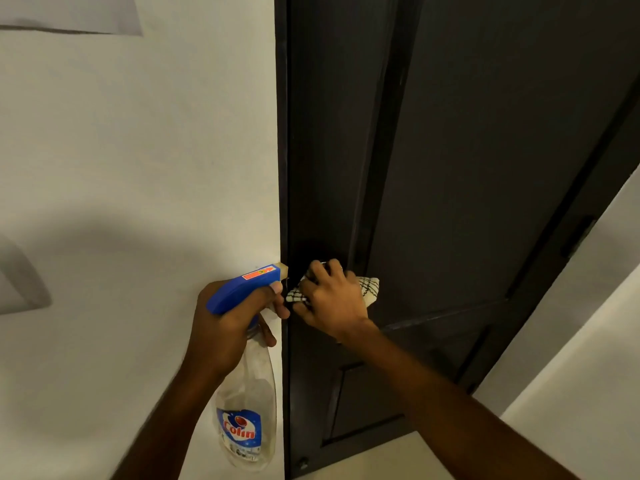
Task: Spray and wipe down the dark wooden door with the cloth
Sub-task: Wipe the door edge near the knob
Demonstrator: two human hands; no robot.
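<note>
A tall, dark brown wooden panelled door [450, 168] fills the view from twelve to five o'clock. A plain white plaster wall [138, 150] covers seven to eleven o'clock and meets the door's edge down the middle.

At six o'clock hangs a clear plastic spray bottle [247, 393] with a blue trigger head and a blue label. It looks nearly empty. The left hand [228, 320] is wrapped tight round its neck, one finger on the trigger. The nozzle sits at the wall's corner and points towards three o'clock.

Just beside it, near the centre, the right hand [332, 299] curls over a bunched cream cloth [369, 287] with black check lines, pressing it against the door.

Risks, as a judgement: the nozzle is very close to the right hand and the wall. A squeeze now may wet the knuckles or streak the white plaster. A low bottle may sputter and drip. Whether the door is latched cannot be told, so firm pressure might swing it away.
</note>
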